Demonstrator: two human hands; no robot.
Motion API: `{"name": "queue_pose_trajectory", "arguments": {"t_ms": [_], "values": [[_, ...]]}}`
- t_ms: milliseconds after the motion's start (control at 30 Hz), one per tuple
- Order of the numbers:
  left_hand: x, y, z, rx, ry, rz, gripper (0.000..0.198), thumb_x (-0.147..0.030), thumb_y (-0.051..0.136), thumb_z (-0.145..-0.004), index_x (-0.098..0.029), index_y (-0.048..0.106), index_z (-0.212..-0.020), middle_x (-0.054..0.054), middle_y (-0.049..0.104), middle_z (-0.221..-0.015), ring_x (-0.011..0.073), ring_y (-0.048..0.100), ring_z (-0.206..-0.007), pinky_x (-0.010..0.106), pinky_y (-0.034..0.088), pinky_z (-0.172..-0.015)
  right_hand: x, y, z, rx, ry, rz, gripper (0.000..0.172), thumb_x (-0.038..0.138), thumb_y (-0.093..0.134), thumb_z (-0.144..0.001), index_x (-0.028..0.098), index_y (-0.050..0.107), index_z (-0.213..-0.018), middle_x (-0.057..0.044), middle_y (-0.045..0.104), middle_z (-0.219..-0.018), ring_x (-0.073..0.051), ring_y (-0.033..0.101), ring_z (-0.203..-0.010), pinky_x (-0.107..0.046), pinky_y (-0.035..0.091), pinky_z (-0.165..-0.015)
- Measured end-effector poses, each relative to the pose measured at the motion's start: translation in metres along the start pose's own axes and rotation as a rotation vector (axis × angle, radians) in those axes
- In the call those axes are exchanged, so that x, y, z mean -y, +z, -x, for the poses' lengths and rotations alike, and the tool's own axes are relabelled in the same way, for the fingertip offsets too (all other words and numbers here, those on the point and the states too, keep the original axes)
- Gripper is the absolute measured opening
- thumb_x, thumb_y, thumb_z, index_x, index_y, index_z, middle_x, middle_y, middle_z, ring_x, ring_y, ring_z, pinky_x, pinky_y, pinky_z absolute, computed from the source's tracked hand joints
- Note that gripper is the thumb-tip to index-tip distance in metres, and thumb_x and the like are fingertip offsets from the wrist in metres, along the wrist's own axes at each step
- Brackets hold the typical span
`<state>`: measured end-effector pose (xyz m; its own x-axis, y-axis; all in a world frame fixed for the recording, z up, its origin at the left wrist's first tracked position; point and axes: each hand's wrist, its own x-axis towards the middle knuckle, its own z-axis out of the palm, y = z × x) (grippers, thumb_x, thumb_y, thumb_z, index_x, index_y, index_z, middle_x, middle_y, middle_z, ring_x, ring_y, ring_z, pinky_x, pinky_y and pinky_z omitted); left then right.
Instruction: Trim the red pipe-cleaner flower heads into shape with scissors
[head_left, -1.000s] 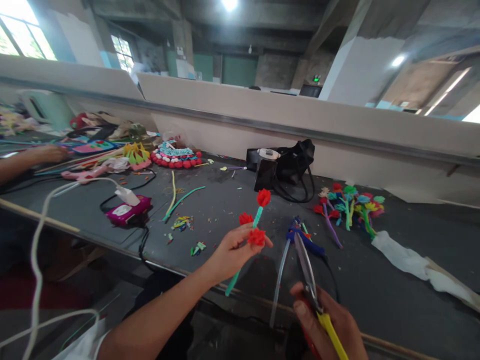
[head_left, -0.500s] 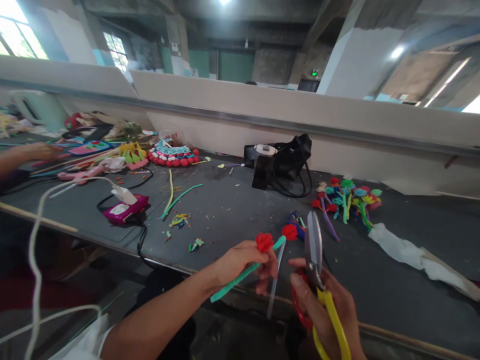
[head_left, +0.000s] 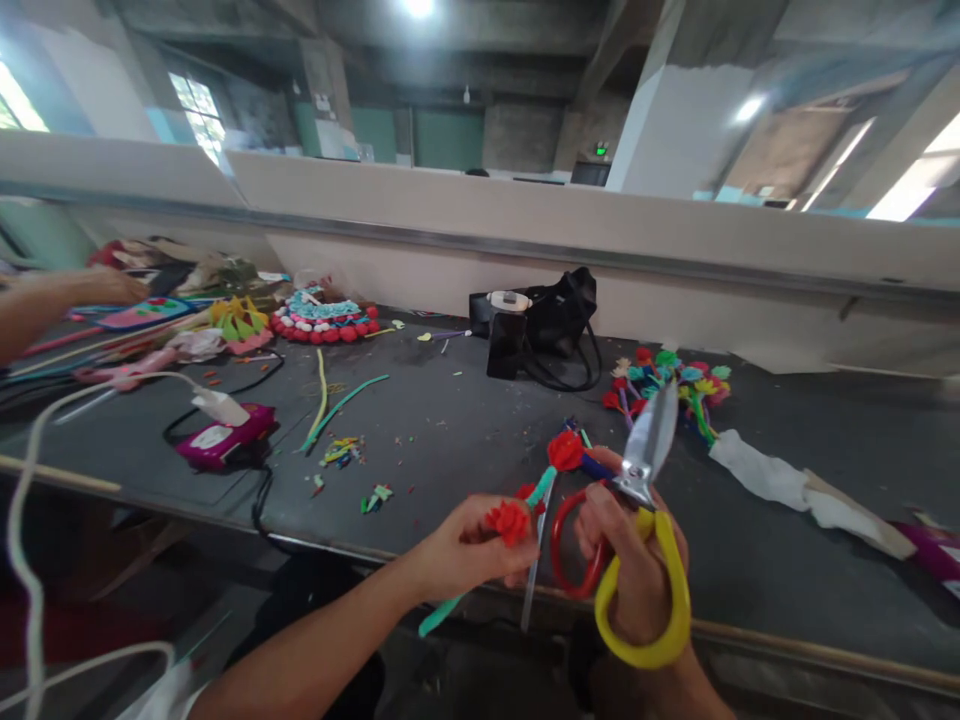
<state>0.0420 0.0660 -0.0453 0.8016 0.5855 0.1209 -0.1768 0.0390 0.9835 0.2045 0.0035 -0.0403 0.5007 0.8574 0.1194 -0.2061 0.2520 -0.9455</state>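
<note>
My left hand (head_left: pixel 480 545) is closed around a red fluffy flower (head_left: pixel 508 522) and a green pipe cleaner stem (head_left: pixel 442 612), whose lower end sticks out below the wrist. At the stem's upper end is another red flower (head_left: pixel 565 451). A thin translucent stick (head_left: pixel 534 565) slants down beside my fingers; whether I hold it I cannot tell. My right hand (head_left: pixel 634 570) grips scissors (head_left: pixel 651 440) with one red and one yellow handle, blades together and pointing up. Dark blue pipe cleaners (head_left: pixel 596 466) lie partly hidden behind that hand.
Colourful fluffy flowers (head_left: pixel 660 375) lie at right, by a white wrapped stick (head_left: pixel 757 465). A black bag (head_left: pixel 566 315) stands at the back. A purple power block (head_left: pixel 225 440) with cable, pipe cleaners (head_left: pixel 345 405) and scraps (head_left: pixel 341 452) lie left. Another person's arm (head_left: pixel 67 295) reaches in.
The scissors have turned so their handles face me and the blades tilt right. My left hand has rolled, bringing its red flower lower. The view has shifted slightly right.
</note>
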Motion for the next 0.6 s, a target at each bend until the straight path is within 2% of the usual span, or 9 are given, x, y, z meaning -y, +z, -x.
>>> {"name": "queue_pose_trajectory", "arguments": {"t_ms": [67, 133, 167, 267, 367, 433, 500, 567, 600], "values": [[-0.004, 0.001, -0.001, 0.061, 0.072, -0.110, 0.042, -0.053, 0.068, -0.085, -0.016, 0.055, -0.070, 0.001, 0.055, -0.065, 0.0124, 0.052, -0.063, 0.026, 0.043, -0.064, -0.001, -0.001, -0.003, 0.112, 0.129, -0.036, 0.038, 0.050, 0.073, -0.081, 0.017, 0.065, -0.098, 0.010, 0.041, -0.049, -0.007, 0.037, -0.042, -0.021, 0.032, -0.042], [-0.012, 0.002, -0.002, 0.157, 0.153, -0.260, 0.037, -0.051, 0.069, -0.085, -0.015, 0.065, -0.079, 0.005, 0.062, -0.077, 0.0158, 0.056, -0.076, 0.029, 0.047, -0.077, -0.002, -0.002, -0.004, 0.182, 0.190, -0.030, 0.035, 0.050, 0.073, -0.081, 0.017, 0.064, -0.088, 0.009, 0.040, -0.048, -0.007, 0.037, -0.042, -0.021, 0.032, -0.041], [-0.016, 0.002, -0.002, 0.211, 0.157, -0.293, 0.038, -0.053, 0.069, -0.083, -0.015, 0.069, -0.086, 0.007, 0.065, -0.085, 0.0179, 0.059, -0.082, 0.031, 0.048, -0.082, -0.003, -0.003, -0.004, 0.192, 0.190, -0.021, 0.034, 0.049, 0.073, -0.081, 0.017, 0.064, -0.087, 0.009, 0.041, -0.048, -0.007, 0.037, -0.042, -0.021, 0.032, -0.042], [-0.028, -0.003, -0.001, 0.300, 0.068, -0.246, 0.058, -0.066, 0.065, -0.081, -0.017, 0.071, -0.111, 0.012, 0.067, -0.106, 0.0201, 0.063, -0.084, 0.032, 0.052, -0.080, -0.003, -0.006, -0.005, 0.199, 0.142, 0.009, 0.029, 0.045, 0.074, -0.083, 0.018, 0.062, -0.086, 0.009, 0.043, -0.048, -0.007, 0.037, -0.042, -0.021, 0.032, -0.042], [-0.031, -0.013, 0.000, 0.184, 0.066, -0.245, 0.068, -0.070, 0.066, -0.077, -0.019, 0.067, -0.123, 0.014, 0.063, -0.124, 0.0226, 0.065, -0.090, 0.035, 0.053, -0.084, -0.002, -0.010, -0.005, 0.183, 0.062, 0.066, 0.025, 0.041, 0.075, -0.083, 0.019, 0.062, -0.084, 0.009, 0.045, -0.050, -0.007, 0.039, -0.045, -0.022, 0.033, -0.045], [-0.028, -0.018, -0.001, 0.068, 0.059, -0.187, 0.071, -0.073, 0.057, -0.082, -0.019, 0.064, -0.128, 0.015, 0.064, -0.125, 0.0260, 0.065, -0.101, 0.038, 0.051, -0.092, -0.001, -0.011, -0.004, 0.182, 0.034, 0.100, 0.026, 0.041, 0.072, -0.085, 0.020, 0.059, -0.079, 0.008, 0.045, -0.050, -0.008, 0.039, -0.045, -0.022, 0.033, -0.045], [-0.024, -0.020, -0.001, 0.024, 0.067, -0.157, 0.069, -0.072, 0.046, -0.089, -0.018, 0.063, -0.130, 0.016, 0.063, -0.130, 0.0297, 0.059, -0.119, 0.042, 0.044, -0.103, 0.000, -0.011, -0.002, 0.198, 0.031, 0.133, 0.031, 0.042, 0.070, -0.087, 0.021, 0.054, -0.072, 0.007, 0.046, -0.050, -0.008, 0.040, -0.045, -0.023, 0.033, -0.045], [-0.022, -0.017, -0.001, -0.013, 0.062, -0.206, 0.062, -0.065, 0.050, -0.091, -0.021, 0.062, -0.132, 0.014, 0.063, -0.132, 0.0291, 0.058, -0.120, 0.043, 0.044, -0.103, 0.001, -0.009, 0.000, 0.224, 0.043, 0.168, 0.033, 0.043, 0.070, -0.087, 0.020, 0.053, -0.070, 0.006, 0.047, -0.050, -0.008, 0.041, -0.045, -0.023, 0.034, -0.045], [-0.022, -0.014, 0.000, -0.041, 0.077, -0.326, 0.057, -0.061, 0.056, -0.090, -0.021, 0.064, -0.129, 0.013, 0.066, -0.127, 0.0281, 0.059, -0.117, 0.042, 0.045, -0.102, 0.001, -0.008, 0.001, 0.236, 0.051, 0.183, 0.033, 0.043, 0.070, -0.087, 0.020, 0.054, -0.070, 0.006, 0.047, -0.050, -0.008, 0.041, -0.045, -0.022, 0.034, -0.045]]}}
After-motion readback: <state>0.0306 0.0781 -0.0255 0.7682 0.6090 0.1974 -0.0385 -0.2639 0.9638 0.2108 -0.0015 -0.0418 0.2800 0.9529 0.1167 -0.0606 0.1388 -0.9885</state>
